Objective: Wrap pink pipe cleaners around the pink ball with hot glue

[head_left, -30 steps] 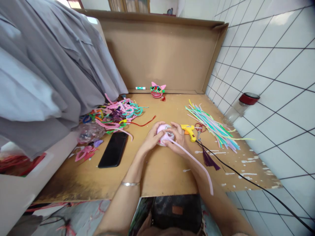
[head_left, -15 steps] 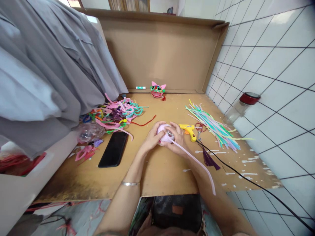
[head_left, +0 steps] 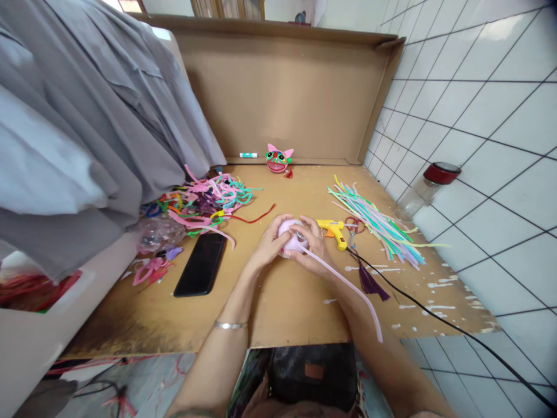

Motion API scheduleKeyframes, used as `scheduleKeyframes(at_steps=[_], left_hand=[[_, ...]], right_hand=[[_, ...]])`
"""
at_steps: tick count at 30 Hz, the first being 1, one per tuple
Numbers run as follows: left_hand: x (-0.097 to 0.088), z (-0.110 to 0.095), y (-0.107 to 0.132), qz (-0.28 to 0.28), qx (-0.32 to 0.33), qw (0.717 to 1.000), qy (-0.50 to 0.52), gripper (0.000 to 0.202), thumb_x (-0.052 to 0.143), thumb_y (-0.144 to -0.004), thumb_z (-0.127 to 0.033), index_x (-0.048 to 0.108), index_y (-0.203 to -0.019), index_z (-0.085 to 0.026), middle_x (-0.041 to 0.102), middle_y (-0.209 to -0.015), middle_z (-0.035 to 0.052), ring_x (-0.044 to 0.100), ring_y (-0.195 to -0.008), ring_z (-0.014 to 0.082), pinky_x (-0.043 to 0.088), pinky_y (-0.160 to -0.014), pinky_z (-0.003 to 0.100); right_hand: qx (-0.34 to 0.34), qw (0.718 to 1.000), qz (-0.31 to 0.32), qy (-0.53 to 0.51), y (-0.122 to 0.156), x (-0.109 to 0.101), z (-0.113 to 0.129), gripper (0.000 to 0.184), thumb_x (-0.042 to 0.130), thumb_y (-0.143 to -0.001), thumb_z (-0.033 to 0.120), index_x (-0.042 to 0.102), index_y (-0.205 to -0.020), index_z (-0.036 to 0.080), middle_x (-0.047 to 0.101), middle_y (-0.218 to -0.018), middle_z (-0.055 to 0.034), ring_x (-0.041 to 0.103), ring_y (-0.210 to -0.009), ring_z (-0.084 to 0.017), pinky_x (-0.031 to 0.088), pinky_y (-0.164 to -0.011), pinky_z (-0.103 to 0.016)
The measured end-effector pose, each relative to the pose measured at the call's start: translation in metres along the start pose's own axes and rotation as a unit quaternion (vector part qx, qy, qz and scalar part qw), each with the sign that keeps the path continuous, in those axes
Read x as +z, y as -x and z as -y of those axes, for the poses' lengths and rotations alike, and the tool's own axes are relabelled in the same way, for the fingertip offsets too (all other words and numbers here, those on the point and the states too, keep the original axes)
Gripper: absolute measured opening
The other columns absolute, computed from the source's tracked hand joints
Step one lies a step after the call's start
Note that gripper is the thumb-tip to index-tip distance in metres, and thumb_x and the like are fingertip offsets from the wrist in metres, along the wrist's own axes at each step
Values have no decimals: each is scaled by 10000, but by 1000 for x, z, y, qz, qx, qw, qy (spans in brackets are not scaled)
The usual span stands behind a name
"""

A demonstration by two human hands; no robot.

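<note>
Both of my hands meet over the middle of the cardboard-covered table (head_left: pixel 278 302). My left hand (head_left: pixel 266 247) cups a small round ball wound from pink pipe cleaner (head_left: pixel 288 234), its fingers curled round the left side. My right hand (head_left: pixel 314 247) pinches the same ball from the right and front. A long pink pipe cleaner strand (head_left: pixel 348 284) runs from the ball over my right forearm toward the table's front edge. A silver bangle (head_left: pixel 230 325) sits on my left wrist.
A yellow glue gun (head_left: pixel 334 230) with a black cord (head_left: pixel 435 316) lies right of my hands, beside scissors (head_left: pixel 352 229) and a bundle of pastel pipe cleaners (head_left: pixel 378 223). A black phone (head_left: pixel 201 264), tangled coloured pipe cleaners (head_left: pixel 204 200), a finished pink mask figure (head_left: pixel 278 159), a red-lidded jar (head_left: pixel 424 188) and grey cloth (head_left: pixel 78 133) surround them.
The loose end of the pink strand has dropped slightly lower and to the right. My hands and the ball have stayed almost in place.
</note>
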State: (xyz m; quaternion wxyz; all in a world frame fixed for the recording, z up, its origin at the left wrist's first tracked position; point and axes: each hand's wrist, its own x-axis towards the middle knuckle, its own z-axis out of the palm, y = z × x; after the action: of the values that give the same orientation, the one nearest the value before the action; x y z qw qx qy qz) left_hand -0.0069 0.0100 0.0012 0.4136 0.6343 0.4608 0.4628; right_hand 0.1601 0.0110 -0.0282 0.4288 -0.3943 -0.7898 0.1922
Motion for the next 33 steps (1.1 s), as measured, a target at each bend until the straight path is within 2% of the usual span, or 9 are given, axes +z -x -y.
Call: scheduleKeyframes(at_steps=[5,13,18,22,25,33], left_hand=[[1,0,0,2,3,1000,0,452,541,-808,-306,525,-1241,-176,589,-1280,90,564,-1147,240,444,-1025,379],[1,1,0,1,7,1000,-2,456,546,-810,-307,524,-1245,-171,590,-1278,95,567,-1153,238,443,-1028,372],[1,2,-1,5,16,1000,1,473,545,-804,-309,512,-1253,-161,572,-1311,104,550,-1185,238,416,-1059,372],[0,1,0,4,14,1000,-1,469,548,-799,-303,516,-1248,-173,573,-1306,93,551,-1175,232,412,-1060,366],[0,0,0,6,6,1000,-2,488,542,-795,-304,507,-1263,-169,574,-1290,94,558,-1148,228,423,-1044,364],[0,-1,1,6,6,1000,2,485,561,-797,-299,522,-1266,-183,585,-1274,83,554,-1153,234,428,-1041,378]], right_hand=[[-3,1000,-5,9,0,1,-1,661,785,-700,480,573,-1296,289,425,-1454,-111,451,-1346,-331,393,-1105,-537],[-3,1000,-1,10,0,2,-3,632,773,-703,501,579,-1258,268,430,-1452,-127,456,-1346,-329,393,-1102,-530],[14,1000,-2,10,-1,1,0,791,754,-708,504,462,-1396,245,416,-1475,-150,405,-1395,-334,365,-1125,-547],[75,997,15,12,-1,1,-2,887,747,-700,512,379,-1465,253,389,-1504,-144,361,-1426,-347,334,-1141,-570],[108,994,32,9,-1,2,-7,892,752,-688,531,389,-1455,255,371,-1519,-143,345,-1433,-358,317,-1141,-589],[94,995,30,-18,-1,0,-6,822,796,-647,501,479,-1377,293,391,-1501,-125,390,-1403,-351,358,-1114,-565]])
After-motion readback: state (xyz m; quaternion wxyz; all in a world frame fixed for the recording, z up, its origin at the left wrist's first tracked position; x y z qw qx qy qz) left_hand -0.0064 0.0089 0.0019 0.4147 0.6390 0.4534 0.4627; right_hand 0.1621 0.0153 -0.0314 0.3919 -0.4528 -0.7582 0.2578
